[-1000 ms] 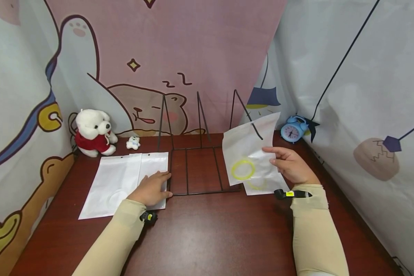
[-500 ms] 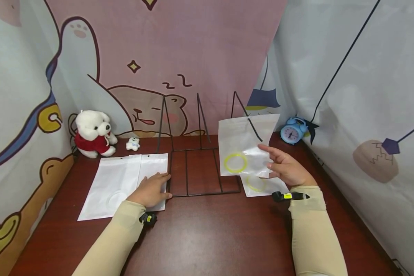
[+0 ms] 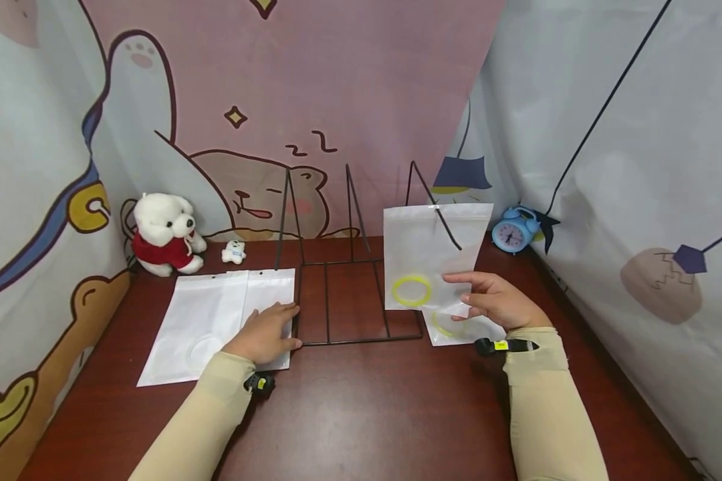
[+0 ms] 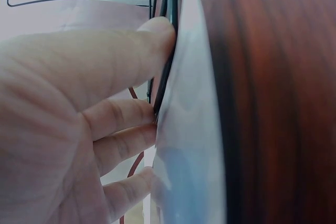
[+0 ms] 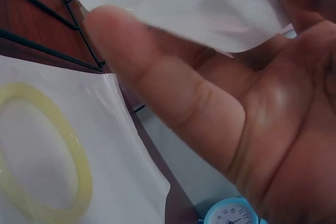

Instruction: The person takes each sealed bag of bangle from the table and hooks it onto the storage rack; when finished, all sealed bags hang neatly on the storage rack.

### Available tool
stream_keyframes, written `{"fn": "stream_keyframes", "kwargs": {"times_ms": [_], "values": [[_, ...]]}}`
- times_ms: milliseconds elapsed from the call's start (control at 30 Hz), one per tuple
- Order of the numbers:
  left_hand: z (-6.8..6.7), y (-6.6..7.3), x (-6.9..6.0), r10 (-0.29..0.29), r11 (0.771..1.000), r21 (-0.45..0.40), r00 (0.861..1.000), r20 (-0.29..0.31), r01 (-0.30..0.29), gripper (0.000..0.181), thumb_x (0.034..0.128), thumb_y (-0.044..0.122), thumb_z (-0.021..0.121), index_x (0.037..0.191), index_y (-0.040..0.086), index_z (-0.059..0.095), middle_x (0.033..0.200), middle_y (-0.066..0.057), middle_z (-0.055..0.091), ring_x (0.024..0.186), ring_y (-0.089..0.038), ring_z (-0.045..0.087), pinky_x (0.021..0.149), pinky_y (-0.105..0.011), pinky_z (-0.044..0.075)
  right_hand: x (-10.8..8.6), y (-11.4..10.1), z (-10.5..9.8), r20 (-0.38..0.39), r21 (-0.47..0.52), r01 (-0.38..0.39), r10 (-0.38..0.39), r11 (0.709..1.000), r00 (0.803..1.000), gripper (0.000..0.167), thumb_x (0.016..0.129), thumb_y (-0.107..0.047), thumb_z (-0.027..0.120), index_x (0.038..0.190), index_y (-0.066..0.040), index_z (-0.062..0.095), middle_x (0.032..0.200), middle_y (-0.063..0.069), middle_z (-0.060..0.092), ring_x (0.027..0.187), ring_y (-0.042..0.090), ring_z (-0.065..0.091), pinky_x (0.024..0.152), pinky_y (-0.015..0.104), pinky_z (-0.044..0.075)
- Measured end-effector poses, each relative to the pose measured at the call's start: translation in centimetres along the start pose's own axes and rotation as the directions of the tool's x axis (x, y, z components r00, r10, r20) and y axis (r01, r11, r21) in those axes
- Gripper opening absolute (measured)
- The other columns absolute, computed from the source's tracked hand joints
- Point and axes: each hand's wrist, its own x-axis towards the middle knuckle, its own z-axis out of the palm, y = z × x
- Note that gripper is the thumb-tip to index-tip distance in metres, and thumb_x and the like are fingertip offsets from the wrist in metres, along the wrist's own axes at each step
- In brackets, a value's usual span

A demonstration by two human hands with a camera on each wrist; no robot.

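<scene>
A black wire rack point(image 3: 327, 304) with upright hooked arms stands on the table. From its right arm hangs a white bag point(image 3: 427, 234) with a yellow ring point(image 3: 412, 291) showing in it. My right hand point(image 3: 502, 300) is at that bag's lower right, fingers loosely spread against it; in the right wrist view, the bag's edge point(image 5: 210, 35) lies behind a finger. Another white bag point(image 3: 472, 332) with a yellow ring lies below. My left hand point(image 3: 263, 334) rests on the rack's left base bar and the flat white bags point(image 3: 210, 300), its fingers fairly straight in the left wrist view.
A white plush bear in red point(image 3: 165, 234) and a tiny white bear point(image 3: 233, 252) sit at the back left. A blue alarm clock point(image 3: 513, 230) stands at the back right. Printed cloth point(image 3: 337, 80) surrounds the brown table point(image 3: 361, 414) at the back and sides.
The hanging bag has swung left and settled straighter and flatter. My right hand has shifted slightly left and down, its fingers loosening from the bag. My left hand has stayed in place.
</scene>
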Motion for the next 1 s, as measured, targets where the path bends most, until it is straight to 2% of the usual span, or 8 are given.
{"fn": "stream_keyframes", "kwargs": {"times_ms": [33,133,267,333,500,700,867,1000], "values": [[0.0,0.0,0.0,0.000,1.000,-0.001,1.000,0.000,0.000,0.075,0.0956,0.031,0.078,0.157,0.001,0.048,0.164,-0.018,0.045,0.155,-0.046,0.033,0.121,-0.076,0.019,0.0,0.0,0.0,-0.005,-0.014,-0.003,0.002,1.000,1.000,0.046,0.104,0.011,0.052,0.148,0.002,0.056,0.100,-0.001,0.062,0.050,0.018,0.036,0.087,0.052,0.063],[0.1,0.1,0.0,-0.002,1.000,-0.001,1.000,-0.001,0.002,0.074,0.0956,0.032,0.078,0.157,0.001,0.048,0.164,-0.018,0.045,0.155,-0.046,0.034,0.121,-0.076,0.020,0.0,-0.1,0.1,-0.020,-0.055,-0.016,0.015,0.998,1.000,0.046,0.104,0.008,0.055,0.149,0.002,0.055,0.095,-0.004,0.062,0.061,0.011,0.050,0.087,0.048,0.064],[0.1,0.1,0.0,0.002,1.000,0.005,1.000,0.001,-0.002,0.074,0.0957,0.032,0.078,0.156,0.001,0.048,0.164,-0.019,0.045,0.155,-0.046,0.034,0.121,-0.076,0.020,0.1,-0.2,0.2,-0.037,-0.092,-0.040,0.036,0.995,0.999,0.048,0.104,0.004,0.058,0.151,0.002,0.052,0.121,0.000,0.064,0.084,0.009,0.062,0.086,0.047,0.064],[0.0,0.1,0.0,0.004,1.000,0.008,1.000,0.001,-0.004,0.075,0.0957,0.032,0.078,0.156,0.000,0.048,0.164,-0.019,0.045,0.155,-0.046,0.034,0.121,-0.077,0.020,0.2,-0.2,0.2,-0.045,-0.104,-0.047,0.042,0.994,0.998,0.049,0.104,0.003,0.058,0.152,0.002,0.051,0.123,0.003,0.064,0.082,0.012,0.065,0.085,0.048,0.064],[-0.1,0.1,0.0,0.005,1.000,0.012,1.000,-0.004,-0.005,0.074,0.0953,0.032,0.078,0.156,0.000,0.049,0.163,-0.020,0.046,0.154,-0.047,0.035,0.120,-0.077,0.021,0.4,-0.1,0.3,-0.050,-0.095,-0.033,0.029,0.995,0.998,0.051,0.104,0.006,0.056,0.155,0.001,0.048,0.141,0.003,0.061,0.106,0.021,0.069,0.084,0.053,0.063],[-0.2,0.2,-0.1,0.005,1.000,0.001,1.000,-0.003,-0.005,0.074,0.0949,0.031,0.079,0.155,0.000,0.049,0.162,-0.020,0.046,0.154,-0.047,0.035,0.120,-0.077,0.020,0.7,-0.2,0.7,-0.132,-0.091,-0.073,0.061,0.993,0.989,0.050,0.105,0.007,0.052,0.154,-0.002,0.051,0.142,0.004,0.061,0.108,0.021,0.070,0.084,0.056,0.063],[-0.1,0.2,-0.1,0.005,1.000,0.002,1.000,-0.005,-0.005,0.074,0.0948,0.031,0.079,0.155,0.000,0.049,0.163,-0.020,0.046,0.154,-0.047,0.035,0.120,-0.077,0.020,0.9,-0.5,1.3,-0.241,-0.129,-0.123,0.090,0.984,0.966,0.049,0.106,0.006,0.051,0.153,-0.008,0.055,0.140,0.014,0.059,0.108,0.024,0.070,0.084,0.051,0.064],[0.0,0.1,-0.1,0.000,1.000,-0.001,1.000,0.001,0.000,0.074,0.0951,0.032,0.078,0.155,0.000,0.049,0.163,-0.020,0.045,0.154,-0.047,0.034,0.121,-0.077,0.020,1.1,-0.4,1.5,-0.281,-0.138,-0.128,0.085,0.982,0.956,0.047,0.107,0.003,0.052,0.152,-0.009,0.056,0.138,0.015,0.062,0.106,0.025,0.071,0.084,0.048,0.065]]}}
